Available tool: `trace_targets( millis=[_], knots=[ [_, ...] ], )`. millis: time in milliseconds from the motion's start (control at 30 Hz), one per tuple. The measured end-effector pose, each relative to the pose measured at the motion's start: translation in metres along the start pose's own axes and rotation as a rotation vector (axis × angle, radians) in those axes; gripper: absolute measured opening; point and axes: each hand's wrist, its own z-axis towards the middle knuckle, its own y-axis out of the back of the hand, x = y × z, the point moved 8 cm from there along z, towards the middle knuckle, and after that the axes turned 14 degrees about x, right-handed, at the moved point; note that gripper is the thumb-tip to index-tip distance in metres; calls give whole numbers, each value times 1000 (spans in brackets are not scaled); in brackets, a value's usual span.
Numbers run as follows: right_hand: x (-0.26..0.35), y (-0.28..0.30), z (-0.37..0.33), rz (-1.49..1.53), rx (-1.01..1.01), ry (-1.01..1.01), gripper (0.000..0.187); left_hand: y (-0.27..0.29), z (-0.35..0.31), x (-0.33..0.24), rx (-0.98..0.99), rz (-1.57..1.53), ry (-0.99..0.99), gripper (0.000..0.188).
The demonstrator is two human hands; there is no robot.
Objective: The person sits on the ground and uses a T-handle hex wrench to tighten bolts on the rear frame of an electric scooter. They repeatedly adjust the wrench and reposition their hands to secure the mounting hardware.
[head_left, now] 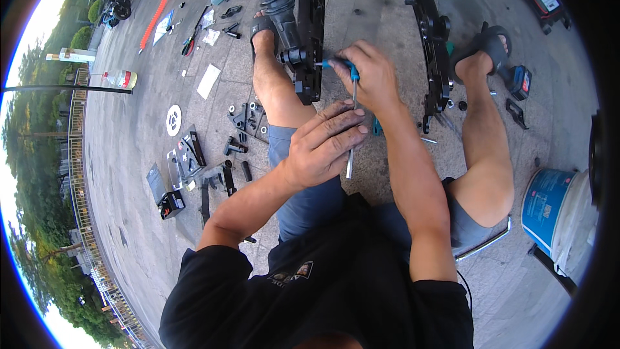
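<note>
A T-handle wrench with a blue grip point(354, 72) and a long silver shaft sits between my hands. My right hand point(373, 77) is closed around its blue crosspiece, whose thin tip points left at the side of a black metal arm point(310, 84). I cannot tell whether the tip sits in a bolt there. Lower down, my left hand point(326, 142) has its fingers bent over the shaft, and the socket end sticks out below them. A black coil-spring shock absorber point(272, 6) is joined to the black arm. Another black arm point(436, 58) stands to the right.
Loose black brackets and bolts point(242, 119) lie on the paving to my left, near a white slotted disc point(174, 120). A blue-and-white bucket point(549, 210) stands at right, below a cordless tool battery point(518, 82). A red coiled hose point(156, 21) lies at far left.
</note>
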Motion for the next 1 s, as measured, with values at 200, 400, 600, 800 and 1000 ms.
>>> trace_targets(
  millis=[200, 400, 600, 800, 1000],
  knots=[
    [2, -4, -6, 39, -37, -40, 16, 2, -6, -1, -21, -34, 31, 31],
    [1, -6, -9, 33, -46, -21, 16, 0, -10, -2, -47, -32, 30, 30],
    [0, -9, -10, 30, -48, -1, 17, -9, -21, 2, -52, -68, 96, 29],
    [11, -7, -3, -85, -36, 158, 21, -29, -42, 6, -61, -73, 124, 34],
    [18, -8, -4, -154, -42, 132, 18, -28, -44, 4, -105, -76, 153, 32]
  ],
)
